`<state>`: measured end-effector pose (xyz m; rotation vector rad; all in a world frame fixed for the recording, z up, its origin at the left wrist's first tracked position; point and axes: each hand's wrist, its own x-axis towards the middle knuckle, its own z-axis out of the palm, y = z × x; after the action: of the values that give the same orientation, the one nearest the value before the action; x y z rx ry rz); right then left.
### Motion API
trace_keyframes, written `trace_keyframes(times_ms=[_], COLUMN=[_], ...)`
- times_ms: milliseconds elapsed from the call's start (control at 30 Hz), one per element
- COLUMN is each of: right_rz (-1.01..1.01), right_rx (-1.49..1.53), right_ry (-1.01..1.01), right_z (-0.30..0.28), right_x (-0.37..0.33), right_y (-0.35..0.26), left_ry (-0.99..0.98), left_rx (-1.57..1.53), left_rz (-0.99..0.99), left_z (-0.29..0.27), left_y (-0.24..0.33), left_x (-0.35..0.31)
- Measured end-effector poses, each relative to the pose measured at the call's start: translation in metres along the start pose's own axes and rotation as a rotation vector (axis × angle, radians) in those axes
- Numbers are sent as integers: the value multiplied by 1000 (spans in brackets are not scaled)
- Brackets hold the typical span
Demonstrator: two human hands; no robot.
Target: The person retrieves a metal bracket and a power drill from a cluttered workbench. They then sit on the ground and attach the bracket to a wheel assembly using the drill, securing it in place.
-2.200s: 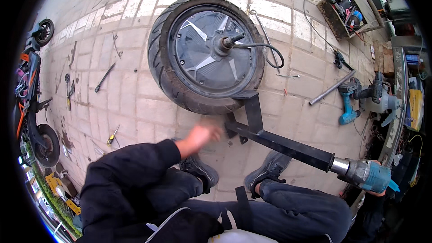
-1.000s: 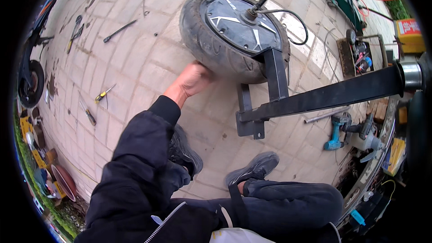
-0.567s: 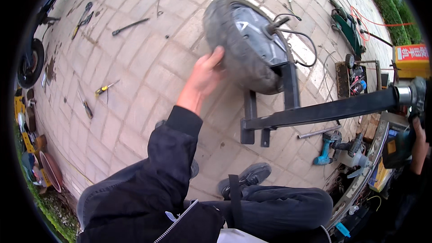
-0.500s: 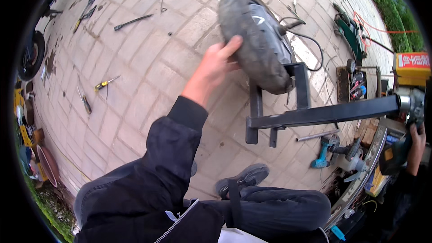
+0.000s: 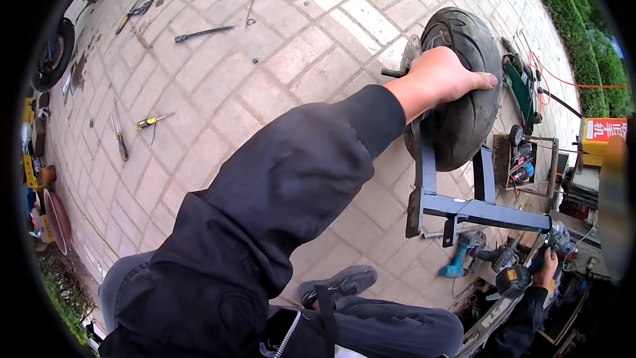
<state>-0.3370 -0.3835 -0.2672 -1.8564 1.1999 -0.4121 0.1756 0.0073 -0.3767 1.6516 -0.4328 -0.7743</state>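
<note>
My left hand lies across a black wheel, its thumb pressed on the tyre tread and its other fingers mostly hidden. A round metal disc and a protruding axle show on the wheel's left side. Below, the wheel's lower part sits between the two prongs of a black metal fork frame. My right hand is closed around a cordless power tool with a black battery. The tool's silver head lies at the right end of the frame's bar; I cannot tell whether they touch.
A teal drill lies below the frame. On the left paving are a yellow screwdriver, another screwdriver, a ratchet and a dark rod. A green floor jack and a tool crate stand right.
The wheel has turned and moved right, showing its disc side. My left hand has reached over it. The frame appears lower and further right, and my right hand with the tool shows more fully.
</note>
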Motion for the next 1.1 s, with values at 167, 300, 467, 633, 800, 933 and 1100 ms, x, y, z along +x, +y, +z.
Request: trace_keyframes(times_ms=[167, 300, 467, 633, 800, 933, 1100], right_rz=[-2, 4, 20, 38, -100, -378, -458], right_rx=[28, 79, 67, 41, 74, -701, -793], right_ry=[-3, 29, 9, -58, -64, -63, -189], right_z=[10, 11, 15, 10, 37, 20, 69], right_x=[-4, -8, -16, -19, -70, -110, -169], right_y=[11, 27, 29, 19, -24, 5, -13], left_ry=[-43, -5, 9, -40, -34, 224, 213], left_rx=[90, 131, 130, -125, -309, -533, -664], left_rz=[-17, 30, 23, 19, -51, -122, -90], left_z=[1, 12, 12, -6, -18, -24, -32], left_y=[18, 17, 12, -15, -45, -95, -163], left_x=[-1, 4, -1, -17, -72, -117, -138])
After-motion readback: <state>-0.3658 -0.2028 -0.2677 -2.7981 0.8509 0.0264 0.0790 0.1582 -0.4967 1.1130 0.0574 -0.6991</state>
